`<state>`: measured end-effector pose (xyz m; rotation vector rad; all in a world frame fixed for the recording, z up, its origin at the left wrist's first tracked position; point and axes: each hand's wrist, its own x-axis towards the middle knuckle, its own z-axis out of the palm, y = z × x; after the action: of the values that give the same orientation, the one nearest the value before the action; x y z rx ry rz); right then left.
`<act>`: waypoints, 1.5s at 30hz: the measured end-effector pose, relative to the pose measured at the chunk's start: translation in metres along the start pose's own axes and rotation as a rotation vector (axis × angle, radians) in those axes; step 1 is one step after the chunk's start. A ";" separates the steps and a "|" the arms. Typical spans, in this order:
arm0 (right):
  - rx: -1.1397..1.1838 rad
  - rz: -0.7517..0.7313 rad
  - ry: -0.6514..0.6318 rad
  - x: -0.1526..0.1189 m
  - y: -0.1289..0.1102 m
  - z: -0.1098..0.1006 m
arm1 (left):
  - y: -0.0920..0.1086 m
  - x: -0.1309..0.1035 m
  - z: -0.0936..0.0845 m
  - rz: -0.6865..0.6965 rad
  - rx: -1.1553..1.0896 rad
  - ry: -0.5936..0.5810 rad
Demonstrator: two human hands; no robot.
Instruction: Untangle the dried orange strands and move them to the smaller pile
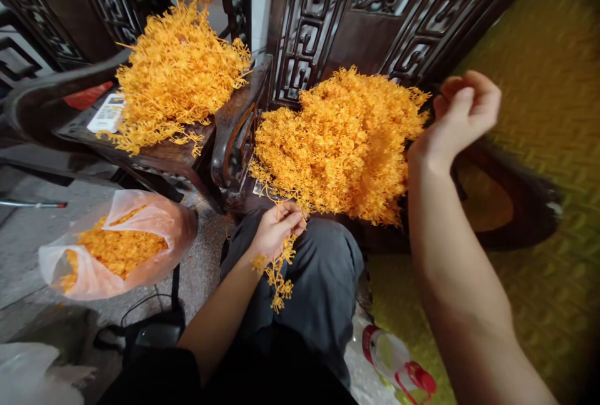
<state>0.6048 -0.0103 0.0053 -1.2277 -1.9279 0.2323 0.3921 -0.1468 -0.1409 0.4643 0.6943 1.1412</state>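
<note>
Above my knees, my left hand (280, 229) is closed in a pinch on a strand of orange branched pieces (280, 280). Part of the strand dangles below the fingers, and thin stems stick up above them. My right hand (469, 108) is raised at the right, beside a large heap of the same orange branched pieces (347, 142). Its fingers are curled in, and whatever they may hold is hidden. The heap covers the seat of a dark wooden chair and spills towards my left hand.
A second orange heap (180, 74) lies on a carved chair (154, 152) at the left, beside a white box (107, 113). On the floor stand a plastic bag (154, 261) of orange bits, a black bag (152, 333) and a red-capped bottle (391, 355). Carved wooden panels (347, 42) stand behind.
</note>
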 end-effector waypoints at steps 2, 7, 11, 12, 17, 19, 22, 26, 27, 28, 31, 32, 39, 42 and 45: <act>0.035 -0.008 -0.045 -0.043 -0.020 0.011 | 0.001 0.000 0.000 -0.003 0.005 -0.004; 0.166 -0.043 -0.260 -0.140 -0.058 0.046 | -0.003 0.000 -0.004 -0.002 0.051 -0.056; 0.153 0.063 -0.015 -0.164 -0.052 0.037 | -0.005 -0.001 -0.005 -0.013 0.093 -0.041; 0.116 0.136 0.115 -0.168 -0.045 0.031 | -0.004 -0.001 -0.005 -0.004 0.084 -0.033; -0.144 0.420 0.270 -0.217 0.011 0.019 | 0.003 -0.001 -0.003 0.014 -0.002 -0.036; -0.234 0.482 0.171 -0.246 0.034 0.029 | 0.006 -0.001 -0.002 0.002 -0.042 -0.039; -0.232 0.530 -0.078 -0.281 0.056 0.049 | 0.010 0.001 -0.002 -0.007 -0.102 0.010; -0.265 0.586 -0.401 -0.289 0.060 0.057 | 0.013 0.004 -0.006 0.016 -0.136 0.057; -0.294 0.584 -0.412 -0.284 0.055 0.054 | 0.014 0.003 -0.007 0.039 -0.141 0.065; -0.310 0.565 -0.377 -0.278 0.047 0.050 | 0.015 0.003 -0.008 0.066 -0.144 0.075; -0.227 0.469 -0.035 -0.255 0.005 0.038 | 0.021 -0.003 -0.007 0.157 -0.125 0.131; -0.137 0.465 0.074 -0.249 -0.013 0.037 | 0.023 -0.006 -0.005 0.190 -0.112 0.152; 0.911 0.717 -0.293 -0.233 -0.108 0.097 | 0.035 -0.033 0.017 0.358 0.013 0.175; 0.915 0.729 -0.015 -0.230 -0.111 0.122 | 0.032 -0.039 0.021 0.477 0.122 0.146; 0.980 0.772 0.190 -0.218 -0.104 0.120 | 0.024 -0.045 0.012 0.643 0.227 0.108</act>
<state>0.4902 -0.2118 -0.1333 -1.1423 -0.8471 1.2337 0.3735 -0.1797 -0.1050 0.8626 0.7989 1.7067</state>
